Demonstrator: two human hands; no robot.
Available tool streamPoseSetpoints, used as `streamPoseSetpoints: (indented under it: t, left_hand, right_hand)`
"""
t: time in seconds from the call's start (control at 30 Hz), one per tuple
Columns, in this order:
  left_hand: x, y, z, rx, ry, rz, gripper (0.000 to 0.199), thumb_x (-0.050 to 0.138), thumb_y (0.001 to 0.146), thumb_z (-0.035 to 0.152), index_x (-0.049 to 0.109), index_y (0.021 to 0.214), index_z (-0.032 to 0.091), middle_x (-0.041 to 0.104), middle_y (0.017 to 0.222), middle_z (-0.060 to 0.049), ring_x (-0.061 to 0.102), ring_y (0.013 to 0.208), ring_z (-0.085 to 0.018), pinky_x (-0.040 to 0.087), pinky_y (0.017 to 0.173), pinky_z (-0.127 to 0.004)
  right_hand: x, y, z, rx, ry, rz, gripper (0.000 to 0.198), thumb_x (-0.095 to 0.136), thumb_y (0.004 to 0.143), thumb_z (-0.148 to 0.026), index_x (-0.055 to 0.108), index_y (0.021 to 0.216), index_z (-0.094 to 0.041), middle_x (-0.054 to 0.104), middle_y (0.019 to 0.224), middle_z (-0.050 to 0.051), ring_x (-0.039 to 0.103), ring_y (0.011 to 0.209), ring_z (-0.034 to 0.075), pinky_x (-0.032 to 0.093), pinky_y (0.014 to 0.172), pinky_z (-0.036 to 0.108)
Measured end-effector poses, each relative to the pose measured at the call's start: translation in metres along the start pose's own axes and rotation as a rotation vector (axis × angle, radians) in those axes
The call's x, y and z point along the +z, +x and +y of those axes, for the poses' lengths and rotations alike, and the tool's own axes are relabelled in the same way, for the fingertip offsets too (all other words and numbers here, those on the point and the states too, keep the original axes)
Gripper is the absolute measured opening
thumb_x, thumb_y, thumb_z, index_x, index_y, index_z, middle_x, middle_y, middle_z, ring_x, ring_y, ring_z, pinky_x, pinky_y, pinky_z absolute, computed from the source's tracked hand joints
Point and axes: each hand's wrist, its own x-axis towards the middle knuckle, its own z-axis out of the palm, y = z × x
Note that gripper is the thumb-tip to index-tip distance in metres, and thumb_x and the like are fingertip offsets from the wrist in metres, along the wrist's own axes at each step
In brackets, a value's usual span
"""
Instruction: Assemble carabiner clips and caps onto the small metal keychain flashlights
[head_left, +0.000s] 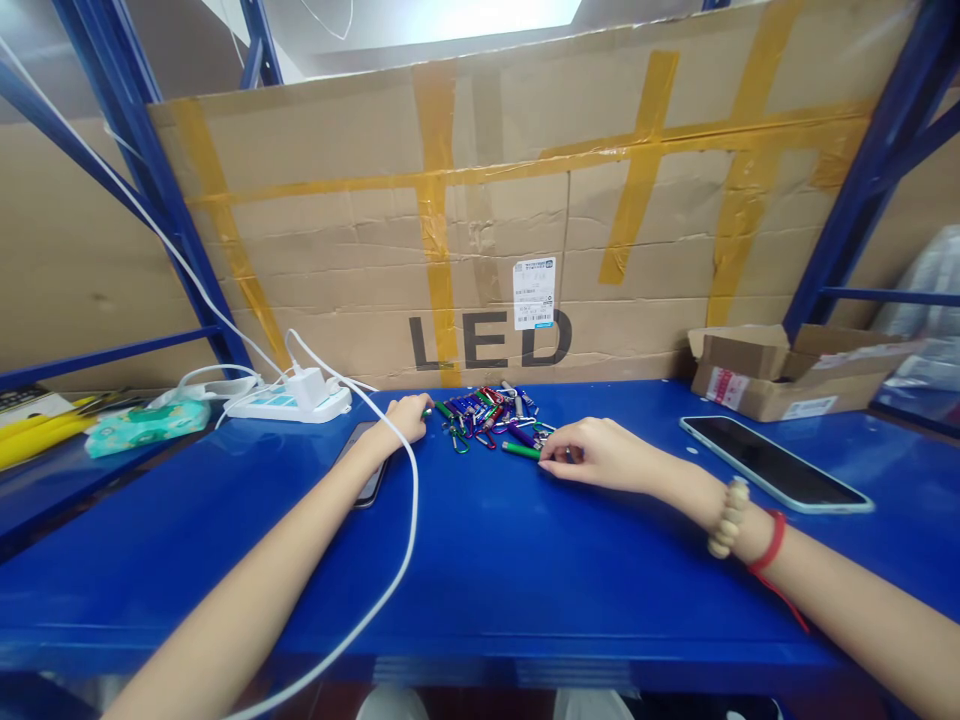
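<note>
A heap of small metal keychain flashlights (491, 412) with carabiner clips, in purple, green, red, blue and silver, lies on the blue tabletop (465, 560) near the cardboard wall. My right hand (596, 455) is at the heap's right front, its thumb and fingers pinched on the end of a green keychain flashlight (520, 451) that points left. At the heap's left, my left hand (407, 418) is closed, with a tiny green bit showing at its fingertips; what it holds is mostly hidden. Below that wrist lies a dark phone (369, 490), partly covered by the forearm.
A white charging cable (412, 500) loops across my left forearm from a power strip (289, 400) with a charger. A teal tissue pack (148, 428) lies at left. A pale-cased phone (772, 462) and an open cardboard box (765, 390) are at right. Taped cardboard (337, 260) stands behind.
</note>
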Motion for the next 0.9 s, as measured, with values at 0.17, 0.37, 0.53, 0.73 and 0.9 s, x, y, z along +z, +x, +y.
streamPoseSetpoints:
  t: [0.17,0.37,0.53,0.73,0.9]
  left_hand:
    - [-0.002,0.001,0.002,0.009,-0.110,0.009,0.027,0.041,0.066,0.003,0.053,0.087,0.015,0.063,0.092,-0.009,0.060,0.084,-0.020,0.045,0.075,-0.030]
    - [0.001,-0.003,0.013,0.117,-0.297,-0.046,0.019,0.055,0.062,0.015,0.044,0.077,0.018,0.064,0.088,-0.002,0.059,0.075,-0.014,0.046,0.069,-0.025]
    - [0.002,-0.003,0.019,0.138,-0.364,-0.054,0.018,0.052,0.065,0.013,0.035,0.066,0.020,0.062,0.070,0.002,0.056,0.066,-0.013,0.044,0.068,-0.026]
    - [-0.004,-0.005,0.020,0.107,-0.404,-0.025,0.027,0.054,0.061,0.005,0.031,0.063,0.021,0.057,0.062,0.005,0.054,0.061,-0.011,0.042,0.064,-0.024]
    - [-0.013,-0.006,0.025,0.101,-0.458,0.037,0.028,0.053,0.063,0.004,0.030,0.065,0.020,0.057,0.066,0.004,0.052,0.064,-0.010,0.041,0.068,-0.025]
  right_hand:
    - [0.000,-0.001,0.000,-0.009,0.003,0.003,0.021,0.050,0.081,-0.033,0.068,0.083,-0.023,0.067,0.072,0.000,0.059,0.062,0.012,0.035,0.055,0.022]
    - [-0.001,-0.001,-0.001,-0.015,0.001,-0.001,0.020,0.050,0.081,-0.032,0.068,0.083,-0.023,0.067,0.070,0.000,0.059,0.062,0.013,0.035,0.055,0.022]
    - [-0.002,-0.001,-0.002,-0.008,-0.005,-0.010,0.019,0.052,0.081,-0.035,0.069,0.084,-0.025,0.067,0.070,-0.002,0.059,0.063,0.012,0.034,0.054,0.022]
    - [-0.002,-0.001,0.002,0.012,-0.061,0.063,0.024,0.051,0.083,-0.040,0.069,0.082,-0.024,0.069,0.074,0.000,0.060,0.063,0.013,0.034,0.054,0.022]
    - [0.001,0.000,0.002,0.049,-0.072,0.132,0.023,0.050,0.083,-0.038,0.069,0.082,-0.024,0.070,0.076,0.000,0.062,0.065,0.014,0.034,0.054,0.022]
